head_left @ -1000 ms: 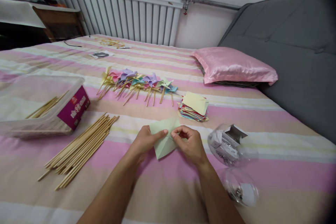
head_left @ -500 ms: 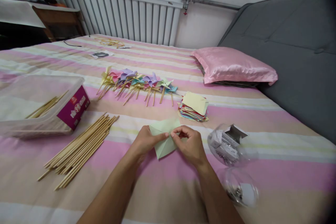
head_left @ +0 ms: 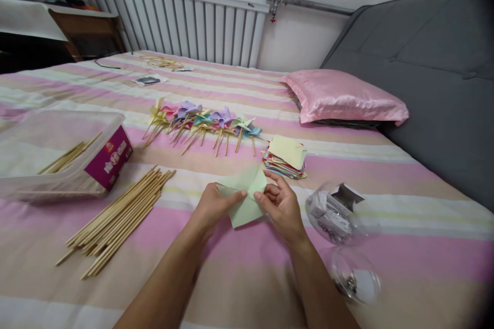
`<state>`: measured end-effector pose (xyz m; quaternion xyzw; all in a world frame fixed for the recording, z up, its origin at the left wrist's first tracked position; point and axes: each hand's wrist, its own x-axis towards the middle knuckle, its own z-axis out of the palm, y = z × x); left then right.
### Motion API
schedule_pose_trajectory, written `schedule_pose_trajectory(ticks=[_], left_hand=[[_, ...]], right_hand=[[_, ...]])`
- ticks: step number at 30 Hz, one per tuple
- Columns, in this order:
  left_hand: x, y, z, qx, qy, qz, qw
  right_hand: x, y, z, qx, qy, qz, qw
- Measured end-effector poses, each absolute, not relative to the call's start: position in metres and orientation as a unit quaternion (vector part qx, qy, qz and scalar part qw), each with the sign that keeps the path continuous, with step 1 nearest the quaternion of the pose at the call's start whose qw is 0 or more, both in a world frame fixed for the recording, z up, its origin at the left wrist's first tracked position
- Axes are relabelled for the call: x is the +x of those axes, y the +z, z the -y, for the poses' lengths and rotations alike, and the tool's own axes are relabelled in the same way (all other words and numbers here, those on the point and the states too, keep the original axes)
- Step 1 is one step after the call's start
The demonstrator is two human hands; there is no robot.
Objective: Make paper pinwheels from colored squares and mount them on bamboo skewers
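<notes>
A pale green paper square (head_left: 246,199) lies partly folded on the striped bedsheet in front of me. My left hand (head_left: 214,206) pinches its left side with thumb and fingers closed on it. My right hand (head_left: 281,207) grips the right side, thumb on the paper and fingers curled, lifting a flap upward. Just beyond sits a stack of coloured paper squares (head_left: 285,157) with a yellow sheet on top. A row of finished paper pinwheels (head_left: 203,122) on sticks lies farther back.
A loose pile of bamboo sticks (head_left: 118,216) lies to the left, beside a clear plastic box (head_left: 57,154) holding more sticks. To the right are a clear round container (head_left: 334,211) with small boxes and its lid (head_left: 355,275). A pink pillow (head_left: 341,96) and grey headboard (head_left: 432,61) are farther right.
My right hand has opened its pinch slightly and raised a flap of the green paper. The left hand stays pinched in the same spot.
</notes>
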<state>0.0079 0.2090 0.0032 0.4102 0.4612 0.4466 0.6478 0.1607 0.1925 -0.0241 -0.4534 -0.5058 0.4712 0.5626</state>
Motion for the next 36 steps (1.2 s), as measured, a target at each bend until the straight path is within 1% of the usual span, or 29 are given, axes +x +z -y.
schedule_pose_trajectory(ticks=[7, 19, 26, 36], left_hand=[[0.0065, -0.0004, -0.2094, 0.425, 0.432, -0.450, 0.656], [0.0054, -0.0054, -0.2096, 0.436, 0.428, -0.452, 0.650], [0.0066, -0.0006, -0.2093, 0.410, 0.421, -0.463, 0.664], [0.0048, 0.0003, -0.2114, 0.416, 0.431, -0.455, 0.659]], right_hand=[[0.1615, -0.0261, -0.1940, -0.452, 0.508, 0.467, 0.565], [0.1612, -0.0261, -0.1938, -0.478, 0.476, 0.484, 0.558], [0.1609, -0.0266, -0.1941, -0.463, 0.462, 0.474, 0.589], [0.1641, -0.0285, -0.1951, -0.489, 0.413, 0.537, 0.550]])
